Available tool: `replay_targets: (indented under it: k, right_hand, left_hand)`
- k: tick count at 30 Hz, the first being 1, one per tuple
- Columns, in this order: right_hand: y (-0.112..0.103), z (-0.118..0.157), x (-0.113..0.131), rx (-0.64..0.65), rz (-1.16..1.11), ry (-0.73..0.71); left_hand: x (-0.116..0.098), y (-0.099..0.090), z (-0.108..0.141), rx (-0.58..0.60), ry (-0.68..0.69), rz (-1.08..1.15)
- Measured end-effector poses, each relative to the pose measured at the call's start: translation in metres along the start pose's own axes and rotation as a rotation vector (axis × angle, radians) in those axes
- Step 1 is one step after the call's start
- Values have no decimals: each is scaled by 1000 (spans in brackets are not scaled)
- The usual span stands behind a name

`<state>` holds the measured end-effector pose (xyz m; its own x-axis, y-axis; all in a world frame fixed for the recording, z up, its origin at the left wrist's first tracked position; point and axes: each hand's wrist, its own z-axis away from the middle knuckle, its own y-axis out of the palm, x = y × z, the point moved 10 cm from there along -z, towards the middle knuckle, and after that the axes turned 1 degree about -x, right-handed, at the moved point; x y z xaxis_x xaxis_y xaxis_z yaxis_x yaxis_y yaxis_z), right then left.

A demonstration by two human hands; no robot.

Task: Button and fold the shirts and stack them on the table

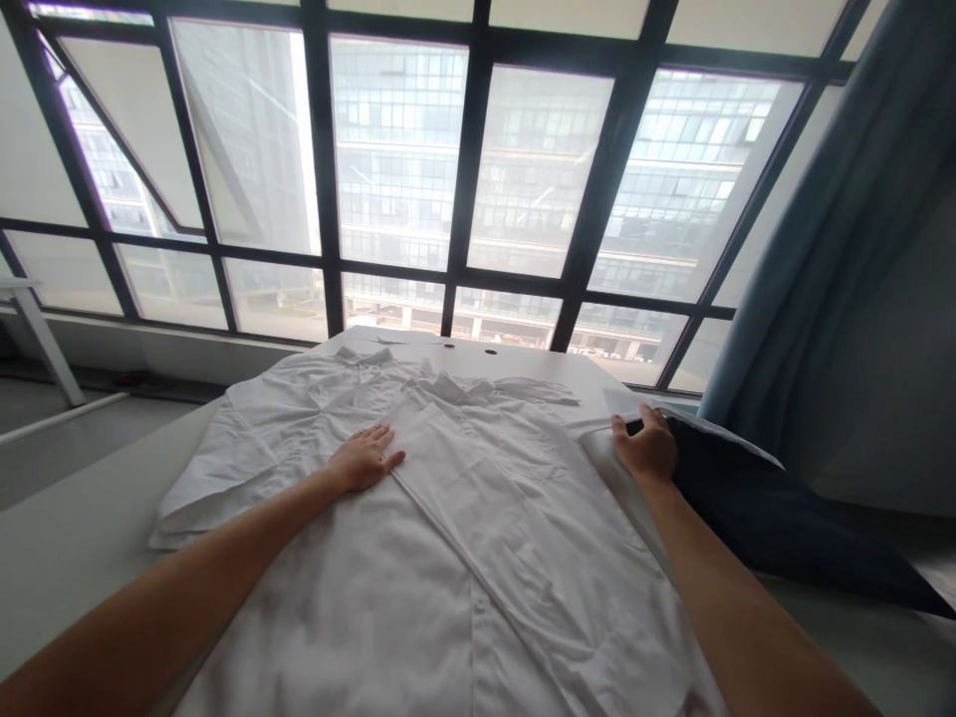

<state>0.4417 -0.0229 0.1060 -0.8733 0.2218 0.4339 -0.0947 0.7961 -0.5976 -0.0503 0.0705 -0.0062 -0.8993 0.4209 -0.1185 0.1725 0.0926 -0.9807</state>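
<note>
White shirts point(358, 588) lie spread over the table, one on top of another, with wrinkled parts toward the far side. My left hand point(363, 458) rests flat on the white fabric left of the middle, fingers spread and holding nothing. On the right, my right hand point(648, 444) has its thumb and fingers bent around the edge of a white sleeve point(590, 426). Just beyond that hand, a dark navy cloth point(747, 498) hangs or lies at the right side of the table.
The white table point(590, 374) has two dark round holes near its far edge. Behind it stand large framed windows point(395, 159). A blue-grey curtain point(829, 229) hangs at the right. Another white table's leg point(51, 344) shows at the far left.
</note>
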Motion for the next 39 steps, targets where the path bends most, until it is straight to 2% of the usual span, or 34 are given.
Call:
replay_targets:
  k: [2, 3, 4, 7, 9, 12, 14, 16, 19, 22, 26, 29, 31, 33, 34, 36, 37, 38, 39]
  right_hand:
    - [-7, 9, 42, -17, -35, -198]
    - [-6, 20, 70, 39, -68, -341]
    - [-3, 35, 97, 132, -101, -486]
    - [15, 107, 163, 595, -189, -840]
    - [15, 151, 185, 791, -256, -959]
    - [12, 184, 192, 878, -320, -976]
    - [15, 187, 185, 878, -345, -907]
    - [23, 179, 174, 860, -389, -773]
    - [43, 151, 146, 780, -448, -441]
    - [59, 123, 106, 668, -455, -81]
    - [71, 106, 62, 642, -657, 278]
    - [77, 101, 42, 669, -726, 428]
    - [75, 95, 39, 667, -668, 430]
    - [57, 83, 50, 569, -614, 331]
    - [41, 78, 64, 495, -610, 241]
    - [-1, 77, 108, 389, -655, -9]
    - [-23, 84, 138, 405, -704, -180]
    - [-42, 99, 171, 485, -754, -373]
    - [-55, 121, 201, 646, -792, -557]
  left_hand:
    - [0, 0, 0, -2, 0, 8]
    - [0, 0, 0, -7, 3, 12]
    - [0, -1, 0, -17, 7, 17]
    - [0, -4, 0, -63, 26, 42]
    - [-1, -8, 2, -103, 25, 63]
    - [-7, -20, 8, -178, 26, 94]
    - [-18, -27, 13, -196, 66, 97]
    - [-31, -30, 16, -175, 124, 83]
    - [-43, -30, 18, -135, 169, 67]
    - [-43, -31, 18, -126, 154, 64]
    - [-42, -33, 19, -140, 145, 80]
    - [-41, -32, 19, -153, 146, 88]
    - [-41, -32, 18, -159, 156, 103]
    - [-37, -29, 16, -154, 153, 155]
    - [-33, -28, 13, -149, 135, 202]
    - [-20, -26, 8, -138, 64, 344]
    - [-13, -25, 5, -128, 24, 432]
    - [-6, -24, 2, -120, -14, 512]
    - [0, -25, 1, -114, -49, 555]
